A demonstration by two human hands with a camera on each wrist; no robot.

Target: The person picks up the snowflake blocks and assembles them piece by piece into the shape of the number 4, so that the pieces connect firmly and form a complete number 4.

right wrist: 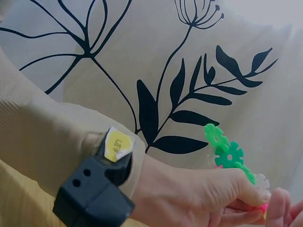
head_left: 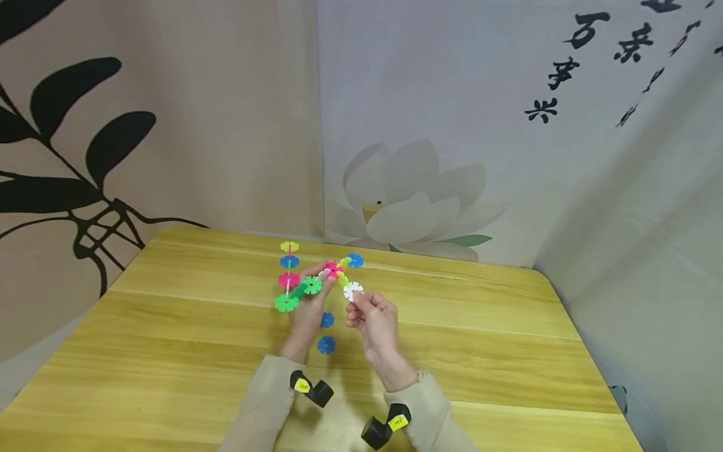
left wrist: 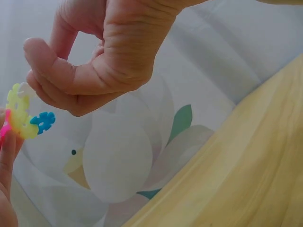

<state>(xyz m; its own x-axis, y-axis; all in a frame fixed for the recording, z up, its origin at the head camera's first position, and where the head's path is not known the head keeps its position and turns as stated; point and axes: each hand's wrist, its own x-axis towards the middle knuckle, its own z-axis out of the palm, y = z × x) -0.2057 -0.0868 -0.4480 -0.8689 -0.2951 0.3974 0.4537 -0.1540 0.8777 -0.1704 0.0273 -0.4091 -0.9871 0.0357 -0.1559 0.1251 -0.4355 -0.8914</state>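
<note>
My left hand (head_left: 305, 321) grips a joined structure of notched plastic snowflake discs near its pink disc (head_left: 333, 270). On the left, a green disc (head_left: 286, 303) links to a row rising through pink and blue to a yellow disc (head_left: 290, 247). Two short yellow branches leave the gripped pink disc. One ends in a blue disc (head_left: 354, 260), the other meets a white disc (head_left: 353, 291), pinched between thumb and forefinger of my right hand (head_left: 380, 323). In the left wrist view, the right hand (left wrist: 104, 61) hides most of that white disc.
Two loose blue discs, one farther (head_left: 327, 320) and one nearer (head_left: 326, 344), lie on the wooden table (head_left: 480, 351) between the forearms. A printed cloth (head_left: 429, 94) hangs behind the table's far edge. Black camera mounts sit on both wrists.
</note>
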